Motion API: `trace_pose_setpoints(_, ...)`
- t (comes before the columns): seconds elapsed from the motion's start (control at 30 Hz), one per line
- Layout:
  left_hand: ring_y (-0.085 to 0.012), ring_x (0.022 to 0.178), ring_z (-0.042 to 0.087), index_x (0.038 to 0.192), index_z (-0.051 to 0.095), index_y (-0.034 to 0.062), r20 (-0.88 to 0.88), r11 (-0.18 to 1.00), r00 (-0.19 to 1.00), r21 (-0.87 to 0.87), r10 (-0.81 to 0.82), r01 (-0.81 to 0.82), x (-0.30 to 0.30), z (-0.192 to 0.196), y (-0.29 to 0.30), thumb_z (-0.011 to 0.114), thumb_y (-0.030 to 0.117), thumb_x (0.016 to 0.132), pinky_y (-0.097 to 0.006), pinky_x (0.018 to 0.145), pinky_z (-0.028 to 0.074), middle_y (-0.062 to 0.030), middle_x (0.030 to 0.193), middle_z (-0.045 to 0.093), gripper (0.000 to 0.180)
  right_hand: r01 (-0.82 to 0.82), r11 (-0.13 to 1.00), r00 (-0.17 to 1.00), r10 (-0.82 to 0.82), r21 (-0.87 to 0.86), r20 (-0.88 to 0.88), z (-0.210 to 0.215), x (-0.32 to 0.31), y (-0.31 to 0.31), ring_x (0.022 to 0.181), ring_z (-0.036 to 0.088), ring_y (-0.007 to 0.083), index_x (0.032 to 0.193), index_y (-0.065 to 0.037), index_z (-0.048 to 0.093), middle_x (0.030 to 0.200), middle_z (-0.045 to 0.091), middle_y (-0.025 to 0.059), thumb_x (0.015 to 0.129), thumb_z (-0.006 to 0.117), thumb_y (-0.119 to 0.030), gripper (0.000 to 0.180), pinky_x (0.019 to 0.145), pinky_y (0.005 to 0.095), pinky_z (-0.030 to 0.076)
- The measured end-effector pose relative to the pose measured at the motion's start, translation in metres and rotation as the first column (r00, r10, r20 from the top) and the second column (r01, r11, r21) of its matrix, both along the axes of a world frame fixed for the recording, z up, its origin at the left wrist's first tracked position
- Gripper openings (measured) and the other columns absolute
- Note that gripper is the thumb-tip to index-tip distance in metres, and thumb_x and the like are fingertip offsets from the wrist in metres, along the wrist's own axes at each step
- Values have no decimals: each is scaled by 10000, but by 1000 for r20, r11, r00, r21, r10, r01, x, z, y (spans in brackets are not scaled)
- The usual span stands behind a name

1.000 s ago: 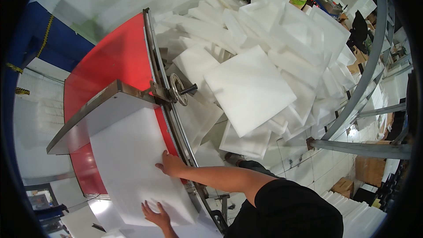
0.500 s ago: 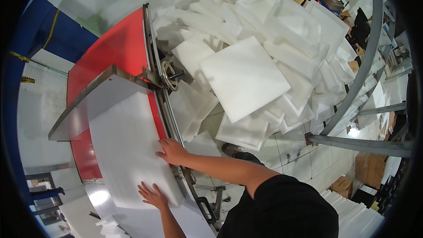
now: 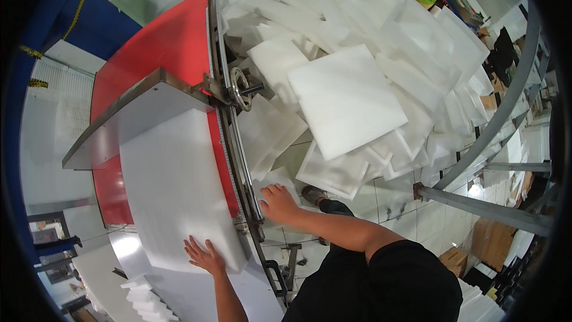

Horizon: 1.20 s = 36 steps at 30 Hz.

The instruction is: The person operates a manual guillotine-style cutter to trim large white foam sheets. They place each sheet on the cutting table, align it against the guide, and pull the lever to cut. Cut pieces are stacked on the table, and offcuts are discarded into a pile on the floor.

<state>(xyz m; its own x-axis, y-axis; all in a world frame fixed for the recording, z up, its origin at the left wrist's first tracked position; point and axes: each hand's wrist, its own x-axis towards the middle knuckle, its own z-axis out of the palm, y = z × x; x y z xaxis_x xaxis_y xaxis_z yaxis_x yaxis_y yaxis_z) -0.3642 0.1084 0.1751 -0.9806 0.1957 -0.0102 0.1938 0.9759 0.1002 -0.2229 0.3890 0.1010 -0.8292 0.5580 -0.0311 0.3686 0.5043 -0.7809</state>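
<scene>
A thick white foam block [image 3: 173, 191] lies on the machine's table, its far end against an upright metal plate [image 3: 137, 116]. My left hand [image 3: 204, 255] rests on the block's near end with the fingers spread. Off to the block's right, past the metal guide rail [image 3: 237, 143], hangs my right hand [image 3: 279, 204]. It holds nothing; its fingers are loosely bent and the thumb stands apart.
Many white foam sheets [image 3: 345, 101] are heaped on the floor beyond the rail. A handwheel [image 3: 241, 89] sticks out beside the rail. A grey metal frame [image 3: 488, 206] stands at the right. Small foam strips [image 3: 146, 298] lie at the lower left.
My right hand has left the block's right edge and moved right, over the rail. My left hand stays on the block. The view has shifted slightly.
</scene>
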Motion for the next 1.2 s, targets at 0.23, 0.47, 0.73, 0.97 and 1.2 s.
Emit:
trace_pose_setpoints(0.23, -371, 1541, 176, 1582, 337, 188, -2, 1000, 1000, -23, 14, -14, -1, -1, -3, 473, 491, 1013, -707, 1171, 71, -103, 1670, 238, 659, -572, 775, 739, 629, -268, 241, -41, 34, 15, 971, 659, 386, 1022, -28, 675, 1003, 689, 184, 939, 584, -313, 311, 845, 523, 514)
trace_pose_setpoints(0.47, -382, 1539, 173, 1580, 331, 185, 2, 999, 1000, -33, 7, -7, -9, 4, 4, 472, 512, 1006, -695, 1181, 69, -131, 1660, 245, 676, -788, 512, 500, 856, -342, 129, -58, 48, -28, 1010, 661, 396, 1067, -34, 654, 1025, 671, 183, 979, 559, -353, 345, 854, 522, 529)
trace_pose_setpoints(0.73, -364, 1541, 179, 1585, 320, 197, 6, 997, 1000, -68, 25, -24, -12, 4, 1, 463, 518, 1005, -673, 1198, 51, -103, 1666, 240, 677, -699, 679, 641, 734, -224, 224, -35, 31, -25, 1098, 637, 382, 1189, 4, 588, 1131, 644, 181, 931, 634, -320, 417, 903, 501, 531)
trace_pose_setpoints(0.97, -344, 1548, 172, 1583, 332, 200, 3, 995, 999, -88, 47, -46, -12, 3, 1, 461, 504, 1006, -658, 1206, 47, -91, 1671, 239, 666, -827, 464, 436, 886, -317, 160, -66, 21, -50, 1073, 640, 417, 1249, -14, 559, 1144, 640, 210, 881, 688, -359, 520, 882, 528, 530)
trace_pose_setpoints(1.2, -347, 1549, 173, 1581, 339, 179, 10, 995, 999, -87, 52, -51, -15, 3, 6, 424, 535, 1002, -649, 1208, 42, -98, 1671, 244, 685, -850, 230, 183, 973, -474, 143, -84, 52, -77, 951, 688, 423, 1034, 24, 692, 967, 714, 235, 814, 730, -396, 476, 812, 534, 544)
